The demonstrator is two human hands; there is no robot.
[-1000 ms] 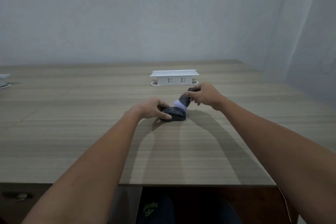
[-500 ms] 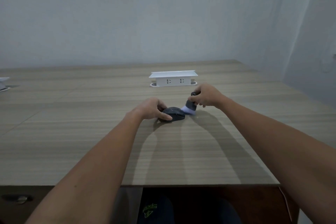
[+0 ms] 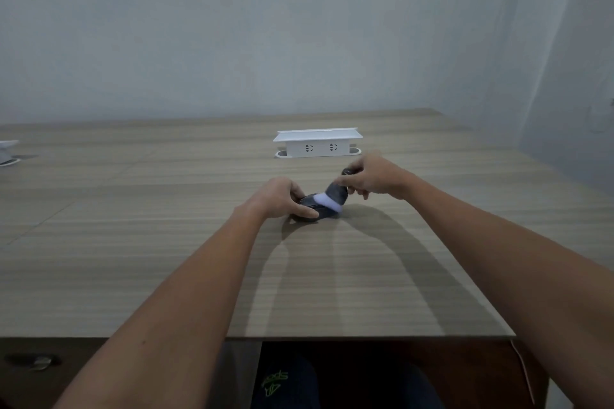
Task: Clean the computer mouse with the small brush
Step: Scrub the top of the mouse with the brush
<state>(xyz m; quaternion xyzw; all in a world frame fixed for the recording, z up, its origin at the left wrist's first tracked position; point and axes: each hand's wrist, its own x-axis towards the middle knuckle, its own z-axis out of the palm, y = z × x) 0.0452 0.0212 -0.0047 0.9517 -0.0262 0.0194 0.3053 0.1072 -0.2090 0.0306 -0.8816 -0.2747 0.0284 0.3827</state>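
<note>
A dark computer mouse point(image 3: 321, 211) lies on the wooden table point(image 3: 166, 242) near its middle. My left hand point(image 3: 277, 197) grips the mouse from the left side, with the thumb along its near edge. My right hand point(image 3: 372, 178) holds a small brush point(image 3: 334, 196) with a dark handle and white bristles. The brush is tilted, its bristles resting on the top of the mouse. Much of the mouse is hidden under the hand and bristles.
A white socket box point(image 3: 317, 143) stands on the table just behind the hands. A white object point(image 3: 8, 151) sits at the far left edge. The table's front edge point(image 3: 365, 337) runs close to me, with a wall at the right.
The brush has swept back leftward, from the mouse's right end half a second ago onto its top now. My left hand has kept its hold on the mouse.
</note>
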